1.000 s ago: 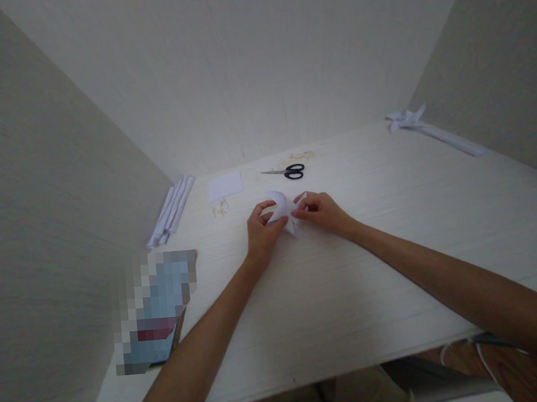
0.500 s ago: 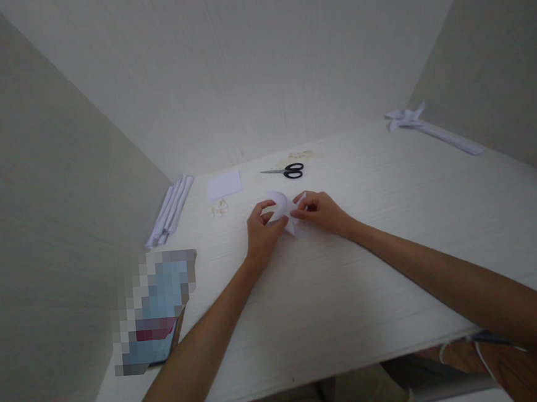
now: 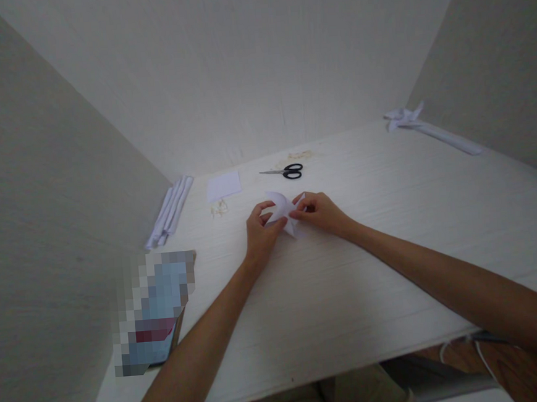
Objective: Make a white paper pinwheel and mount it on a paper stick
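Note:
Between my two hands is a white paper pinwheel [image 3: 280, 206] with curled blades, above the middle of the table. My left hand [image 3: 262, 229] grips its left side, the thumb pressed near the centre and the fingers curved behind a blade. On the other side my right hand [image 3: 318, 210] pinches the paper close to the centre with thumb and forefinger. Whatever may lie under those fingertips is hidden. Black-handled scissors [image 3: 293, 172] lie just beyond the hands, blades pointing left.
Several rolled paper sticks [image 3: 170, 214] lie at the left wall. Near them are a square white sheet [image 3: 223, 186], small pale bands [image 3: 219, 208] and a pixelated phone-like device [image 3: 158, 309]. Another pinwheel [image 3: 401, 118] on a paper stick [image 3: 449, 137] lies by the right wall.

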{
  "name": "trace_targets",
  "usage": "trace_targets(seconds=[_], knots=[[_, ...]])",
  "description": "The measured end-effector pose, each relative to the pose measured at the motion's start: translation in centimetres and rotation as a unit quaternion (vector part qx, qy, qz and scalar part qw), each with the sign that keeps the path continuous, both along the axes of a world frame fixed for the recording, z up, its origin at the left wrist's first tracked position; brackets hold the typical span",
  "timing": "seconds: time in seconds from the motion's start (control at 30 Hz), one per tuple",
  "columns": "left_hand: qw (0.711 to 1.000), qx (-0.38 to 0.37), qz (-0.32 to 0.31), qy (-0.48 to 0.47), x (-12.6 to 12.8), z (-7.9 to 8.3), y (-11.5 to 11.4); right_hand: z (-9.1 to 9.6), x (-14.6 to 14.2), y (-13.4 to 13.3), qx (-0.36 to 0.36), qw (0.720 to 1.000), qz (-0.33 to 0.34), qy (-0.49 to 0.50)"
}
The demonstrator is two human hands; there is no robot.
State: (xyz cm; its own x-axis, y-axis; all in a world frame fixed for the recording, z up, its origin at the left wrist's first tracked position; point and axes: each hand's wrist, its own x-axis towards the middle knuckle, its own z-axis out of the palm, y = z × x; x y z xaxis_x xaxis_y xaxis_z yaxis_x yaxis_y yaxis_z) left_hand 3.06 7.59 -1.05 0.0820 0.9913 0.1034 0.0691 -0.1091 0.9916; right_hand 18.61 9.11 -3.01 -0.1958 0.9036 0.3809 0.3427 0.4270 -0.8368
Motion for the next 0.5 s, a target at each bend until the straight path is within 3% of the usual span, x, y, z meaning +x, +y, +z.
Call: trace_targets(seconds=[0.5], knots=[[1.0,-0.01,-0.003,-0.009,0.07,0.1,-0.03,0.18,-0.2,-0.23,0.005,1.0,-0.02,-0.019]])
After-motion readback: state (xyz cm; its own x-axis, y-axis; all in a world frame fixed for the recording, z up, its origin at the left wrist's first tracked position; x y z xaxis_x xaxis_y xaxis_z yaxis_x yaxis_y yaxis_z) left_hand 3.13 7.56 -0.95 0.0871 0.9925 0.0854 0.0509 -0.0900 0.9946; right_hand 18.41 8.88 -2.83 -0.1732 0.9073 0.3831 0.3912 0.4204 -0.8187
